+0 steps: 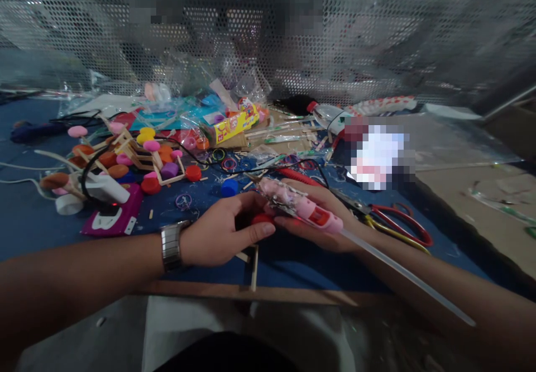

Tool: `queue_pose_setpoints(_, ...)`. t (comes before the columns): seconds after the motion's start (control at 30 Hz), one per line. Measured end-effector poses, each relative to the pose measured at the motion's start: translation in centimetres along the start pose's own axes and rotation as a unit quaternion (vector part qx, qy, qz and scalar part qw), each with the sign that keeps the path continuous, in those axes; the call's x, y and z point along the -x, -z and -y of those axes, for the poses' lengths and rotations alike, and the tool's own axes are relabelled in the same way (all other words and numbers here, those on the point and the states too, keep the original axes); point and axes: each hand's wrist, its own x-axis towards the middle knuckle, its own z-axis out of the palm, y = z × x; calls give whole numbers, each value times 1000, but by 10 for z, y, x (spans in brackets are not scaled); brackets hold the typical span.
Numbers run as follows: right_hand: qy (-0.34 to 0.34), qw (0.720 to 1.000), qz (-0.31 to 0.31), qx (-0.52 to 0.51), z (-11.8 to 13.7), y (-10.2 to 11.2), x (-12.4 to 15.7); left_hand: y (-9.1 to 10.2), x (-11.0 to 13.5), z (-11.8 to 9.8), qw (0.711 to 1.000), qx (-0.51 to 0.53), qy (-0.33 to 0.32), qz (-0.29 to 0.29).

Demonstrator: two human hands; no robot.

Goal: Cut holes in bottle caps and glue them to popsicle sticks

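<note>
Above the worktop's near edge [310, 271], the right hand [329, 201] has its fingers wrapped around a pink glue gun [301, 205], a pale glue stick [408, 273] jutting from it; the left hand [220, 229], fingers nearly closed, grips a red cap [263, 219] above wooden sticks [254, 268].

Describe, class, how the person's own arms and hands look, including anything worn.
Both forearms are bare as far as they show. The left hand and right hand are ungloved. A silver-coloured, segmented metal band circles the left wrist.
</note>
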Motion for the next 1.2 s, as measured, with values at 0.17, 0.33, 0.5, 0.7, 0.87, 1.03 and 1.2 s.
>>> queue_pose_setpoints(0.17, -17, 1000, 5, -8, 3, -1, 0, 0, 0, -1, 1000, -2, 2, -3)
queue_pose_setpoints(0.33, -16, 1000, 2, -13, 4, -2, -1, 0, 0, 0, 1000, 2, 2, 1)
queue_pose_setpoints(0.5, -18, 1000, 5, 2, 3, -1, 0, 1, -1, 0, 1000, -26, -11, -2)
queue_pose_setpoints(0.7, -37, 999, -1, 27, 4, -1, 1, 2, 1, -1, 999, -42, -15, 0)
queue_pose_setpoints(0.87, -48, 999, 2, 21, 5, -1, 2, 1, 1, -1, 999, -45, -10, -4)
queue_pose_setpoints(1.03, -46, 999, 3, 19, 6, -2, 1, 1, 1, -2, 999, -39, -7, -2)
queue_pose_setpoints(1.2, -46, 999, 1, 15, 7, -3, 0, 1, 0, -2, 999, -51, -9, -3)
